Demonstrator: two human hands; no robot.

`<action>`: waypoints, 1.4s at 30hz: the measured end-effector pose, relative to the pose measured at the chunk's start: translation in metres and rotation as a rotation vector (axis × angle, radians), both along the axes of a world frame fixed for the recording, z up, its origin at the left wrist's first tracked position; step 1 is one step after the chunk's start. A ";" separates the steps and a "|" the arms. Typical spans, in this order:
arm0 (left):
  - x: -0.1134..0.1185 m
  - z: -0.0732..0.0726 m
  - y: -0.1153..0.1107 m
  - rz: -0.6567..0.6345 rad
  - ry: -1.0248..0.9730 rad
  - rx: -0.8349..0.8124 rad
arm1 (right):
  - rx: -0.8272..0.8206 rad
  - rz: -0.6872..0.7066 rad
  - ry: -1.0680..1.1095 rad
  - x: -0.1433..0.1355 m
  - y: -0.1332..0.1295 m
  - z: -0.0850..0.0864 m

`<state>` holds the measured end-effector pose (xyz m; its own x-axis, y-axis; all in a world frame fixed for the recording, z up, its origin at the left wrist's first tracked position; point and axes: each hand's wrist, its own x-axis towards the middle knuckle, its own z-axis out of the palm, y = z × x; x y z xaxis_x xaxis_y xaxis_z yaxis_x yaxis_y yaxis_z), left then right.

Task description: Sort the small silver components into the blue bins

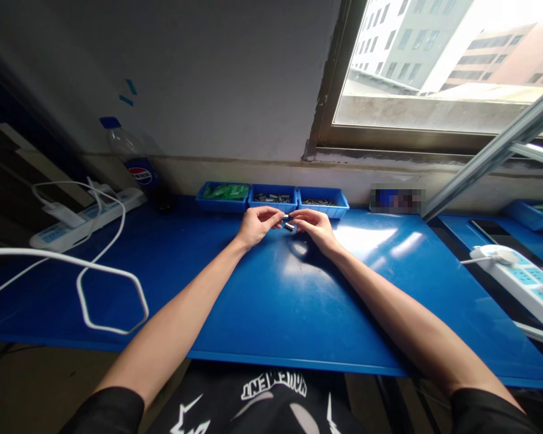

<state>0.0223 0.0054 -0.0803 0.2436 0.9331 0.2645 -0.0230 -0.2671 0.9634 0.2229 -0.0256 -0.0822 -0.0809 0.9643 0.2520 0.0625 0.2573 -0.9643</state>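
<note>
Over the far middle of the blue table (253,301), my left hand (257,226) pinches a small silvery piece (286,216) between thumb and forefinger. My right hand (315,228) closes its fingertips on the dark end of that piece; whether it is one part or two is too small to tell. Just below the fingertips is a short metallic part (289,226), close to the right fingers; I cannot tell if they touch it. Behind the hands stand three blue bins: one with green pieces (226,191), one with grey metal parts (272,198), one with small dark pins (319,202).
A cola bottle (138,163) stands at the back left, near a white power strip (90,218). A white cable (117,330) loops over the table's left side. On the right are a metal frame bar (489,150) and another power strip (522,277).
</note>
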 end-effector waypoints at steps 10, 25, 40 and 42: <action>0.001 0.002 -0.001 -0.016 -0.038 -0.060 | -0.023 0.005 0.013 0.003 0.006 -0.004; -0.015 0.004 0.004 0.135 0.525 0.391 | -0.023 -0.005 0.039 0.003 0.008 -0.005; -0.016 -0.005 0.006 0.102 0.566 0.420 | -0.029 -0.025 0.065 0.003 0.007 -0.004; -0.012 -0.003 0.005 0.103 0.475 0.370 | -0.033 -0.021 0.062 0.003 0.006 -0.004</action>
<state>0.0100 0.0101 -0.0833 0.3282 0.8248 0.4604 0.4299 -0.5644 0.7047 0.2259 -0.0194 -0.0857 -0.0455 0.9736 0.2239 0.0080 0.2245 -0.9744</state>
